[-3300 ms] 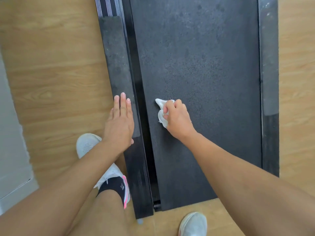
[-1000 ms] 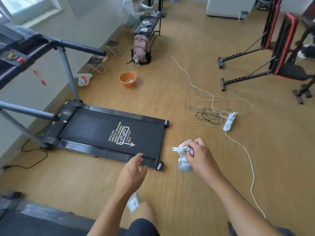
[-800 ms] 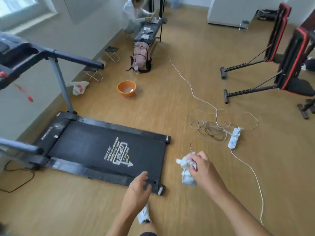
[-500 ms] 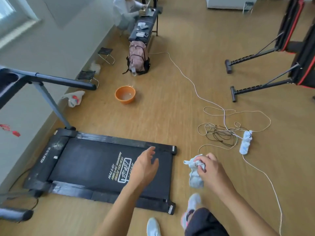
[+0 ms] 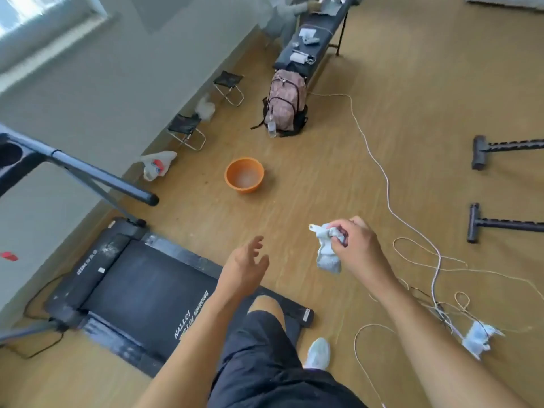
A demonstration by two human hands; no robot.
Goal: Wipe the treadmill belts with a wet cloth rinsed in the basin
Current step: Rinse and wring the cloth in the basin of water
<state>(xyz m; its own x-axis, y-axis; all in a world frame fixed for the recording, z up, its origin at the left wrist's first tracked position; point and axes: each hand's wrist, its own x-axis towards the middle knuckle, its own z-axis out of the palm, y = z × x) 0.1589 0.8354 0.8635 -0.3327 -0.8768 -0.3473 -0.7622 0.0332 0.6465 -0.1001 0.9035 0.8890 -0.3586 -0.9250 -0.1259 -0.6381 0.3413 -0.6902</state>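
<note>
Nearest, down at 6 o'clock: the person's dark shorts (image 5: pixel 265 363) and a white shoe (image 5: pixel 318 351) on the wood floor (image 5: pixel 323 172). The left hand (image 5: pixel 245 266) is up in the air with nothing in it, fingers (image 5: pixel 257 242) loose and a bit spread. The right hand (image 5: pixel 357 248) has the cloth (image 5: pixel 326 251) bunched up, fingers (image 5: pixel 338 231) curled tight round the top of it, the rest dangling clear of the floor.

The treadmill belt (image 5: pixel 141 290) lies at about 8 o'clock, black with white lettering, partly hidden under the left arm and knee. Its handrail (image 5: pixel 103 178) pokes in from 9 o'clock. At 4 o'clock a white power strip (image 5: pixel 479 338) sits in a tangle of cable (image 5: pixel 388 195) that runs off up the floor.

The orange basin (image 5: pixel 244 175) is on the floor at roughly 12 o'clock from the left hand, well apart from the cloth and the belt. Something pale is inside it, can't tell what.

Past that, a plastic bag (image 5: pixel 157 167) at 10 o'clock by the wall, two folding stools (image 5: pixel 187 125), and a pink backpack (image 5: pixel 285 101) against the end of a dark worktop (image 5: pixel 325 25) near 12 o'clock.
</note>
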